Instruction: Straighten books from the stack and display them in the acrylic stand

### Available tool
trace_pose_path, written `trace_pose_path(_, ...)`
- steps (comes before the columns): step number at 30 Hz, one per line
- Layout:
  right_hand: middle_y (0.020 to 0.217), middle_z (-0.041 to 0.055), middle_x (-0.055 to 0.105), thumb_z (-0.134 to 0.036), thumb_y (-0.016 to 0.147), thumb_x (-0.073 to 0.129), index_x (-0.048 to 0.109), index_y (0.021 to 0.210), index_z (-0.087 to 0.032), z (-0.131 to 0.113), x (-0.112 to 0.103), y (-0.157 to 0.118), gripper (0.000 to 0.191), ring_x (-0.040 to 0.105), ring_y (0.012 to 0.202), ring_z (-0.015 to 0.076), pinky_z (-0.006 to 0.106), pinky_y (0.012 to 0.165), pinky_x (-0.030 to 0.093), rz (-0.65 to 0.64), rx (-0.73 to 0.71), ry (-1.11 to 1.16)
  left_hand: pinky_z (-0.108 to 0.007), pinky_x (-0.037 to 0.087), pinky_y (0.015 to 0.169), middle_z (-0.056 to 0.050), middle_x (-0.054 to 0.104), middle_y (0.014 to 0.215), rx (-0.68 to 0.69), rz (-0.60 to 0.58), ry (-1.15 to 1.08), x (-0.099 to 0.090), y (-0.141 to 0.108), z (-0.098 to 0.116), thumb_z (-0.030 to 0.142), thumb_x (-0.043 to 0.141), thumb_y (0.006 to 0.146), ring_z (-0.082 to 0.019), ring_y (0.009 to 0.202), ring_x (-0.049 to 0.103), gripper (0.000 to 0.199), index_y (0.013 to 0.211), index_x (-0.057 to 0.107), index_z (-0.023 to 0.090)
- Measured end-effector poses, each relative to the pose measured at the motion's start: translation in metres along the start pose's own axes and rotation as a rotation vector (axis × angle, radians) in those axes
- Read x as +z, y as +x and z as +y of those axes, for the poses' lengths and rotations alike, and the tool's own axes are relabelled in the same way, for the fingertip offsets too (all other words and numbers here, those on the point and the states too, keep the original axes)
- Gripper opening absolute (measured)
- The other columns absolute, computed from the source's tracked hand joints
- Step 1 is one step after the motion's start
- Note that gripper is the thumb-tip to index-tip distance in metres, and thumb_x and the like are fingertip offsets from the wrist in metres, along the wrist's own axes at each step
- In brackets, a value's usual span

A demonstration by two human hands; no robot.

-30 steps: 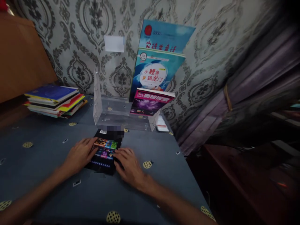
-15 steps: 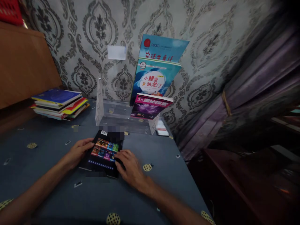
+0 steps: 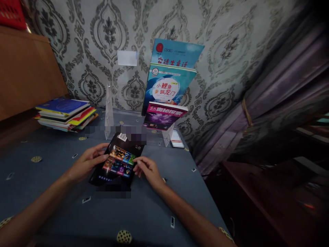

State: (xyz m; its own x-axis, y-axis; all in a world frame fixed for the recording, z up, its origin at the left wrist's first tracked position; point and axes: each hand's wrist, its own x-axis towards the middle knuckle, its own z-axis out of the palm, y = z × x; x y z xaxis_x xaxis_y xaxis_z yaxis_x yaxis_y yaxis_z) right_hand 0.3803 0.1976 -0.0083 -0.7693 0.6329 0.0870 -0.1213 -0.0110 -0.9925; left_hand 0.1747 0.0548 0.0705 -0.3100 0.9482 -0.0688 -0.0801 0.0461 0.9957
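A black book (image 3: pixel 119 164), back cover up, shows a barcode and rows of small colourful pictures. It tilts a little off the table, its far edge raised. My left hand (image 3: pixel 92 158) grips its left edge, thumb on the cover and fingers partly behind it. At the right edge, my right hand (image 3: pixel 148 169) is closed on the book with curled fingers. Behind it stands a clear acrylic book rack (image 3: pixel 109 113). On the rack's right half lean a purple-pink book (image 3: pixel 164 116), a blue-green book (image 3: pixel 169 84) and a taller blue book (image 3: pixel 178 53).
A stack of books (image 3: pixel 64 113) lies on the left of the blue-grey covered table (image 3: pixel 61 212). Beside it rises a brown wooden panel (image 3: pixel 31 72). A white pixelated item (image 3: pixel 177 139) lies by the rack's right end. A purple curtain (image 3: pixel 267 89) hangs at the right.
The black book has risen slightly and shifted right and away from me, now tilted. Both hands moved with it; my right hand's fingers went from lying on the cover to its right edge.
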Motion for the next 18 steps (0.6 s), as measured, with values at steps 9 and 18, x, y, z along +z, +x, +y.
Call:
trace_pose_path(9, 0.073, 0.0108, 0.076, -0.080, 0.088, 0.033, 0.074, 0.074, -0.013, -0.008, -0.024, 0.010, 0.080, 0.073, 0.062, 0.0167, 0.022, 0.051, 0.049, -0.216, 0.369, 0.418, -0.036, 0.061, 0.084, -0.008, 0.074, 0.116, 0.283, -0.116, 0.331, 0.006, -0.011, 0.024, 0.037, 0.067, 0.087, -0.027, 0.105, 0.071, 0.044, 0.130, 0.065, 0.027)
trace_pose_path(18, 0.074, 0.0073, 0.076, -0.065, 0.084, 0.063, 0.074, 0.083, -0.013, 0.001, -0.031, 0.011, 0.053, 0.072, 0.069, 0.0205, 0.033, 0.073, 0.057, -0.198, 0.437, 0.431, -0.036, 0.051, 0.104, -0.001, 0.070, 0.128, 0.699, -0.450, 0.898, 0.011, -0.026, 0.041, 0.018, 0.047, 0.098, -0.020, 0.117, 0.066, 0.041, 0.131, 0.064, 0.036)
